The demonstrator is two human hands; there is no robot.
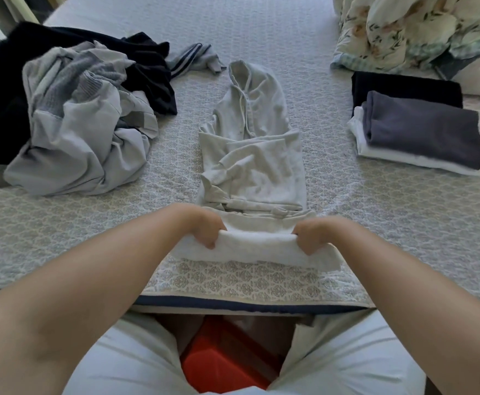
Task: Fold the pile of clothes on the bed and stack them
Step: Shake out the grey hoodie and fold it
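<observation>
Head view: pale grey cotton hoodie (251, 155) lies lengthwise at centre of the patterned quilted bed (290, 32), hood toward 12 o'clock, sleeves crossed over the chest. Left hand (204, 223) and right hand (312, 232) each grip the bottom hem at 6 o'clock, fingers (211, 242) curled round the rolled edge, one hand per corner. Unfolded pile of black and light grey clothes (70, 118) at 10 o'clock, well apart from the hoodie. Folded stack, slate-purple piece (423, 132) on a white one with a black fold behind, at 2 o'clock. Floral duvet (404, 27) bunched at 1 o'clock. Step in hand looks like the bottom-up fold. To do it well: lift both corners evenly, keep the hem taut and level, carry it up to the shoulder line without disturbing the sleeves, press flat, then fold the hood down.
</observation>
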